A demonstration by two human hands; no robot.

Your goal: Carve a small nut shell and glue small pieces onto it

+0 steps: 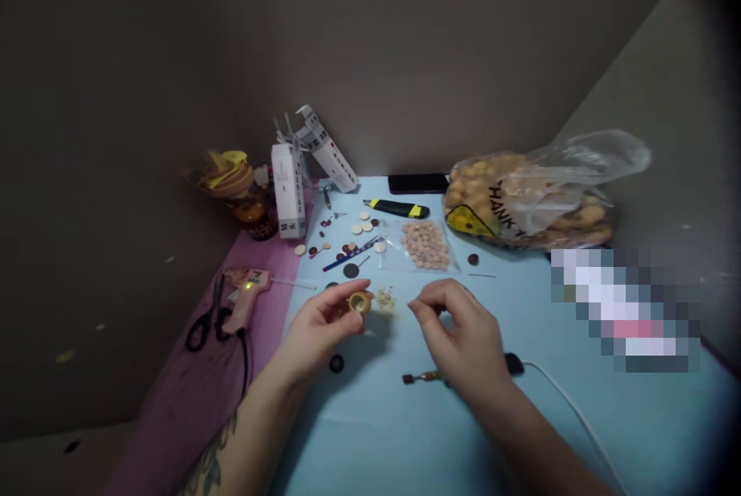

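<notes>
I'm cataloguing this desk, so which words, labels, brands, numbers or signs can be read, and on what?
"THANK Y": plastic bag; the rest is unclear.
"钻头", probably: base of the upright white box; its smaller print is unreadable.
Leaning white box: characters too small to read.
Pixelated item at right: nothing legible.

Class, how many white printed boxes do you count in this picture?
2: one upright white box at the back left, and one tilted white box just to its right. More could be hidden behind them.
</notes>
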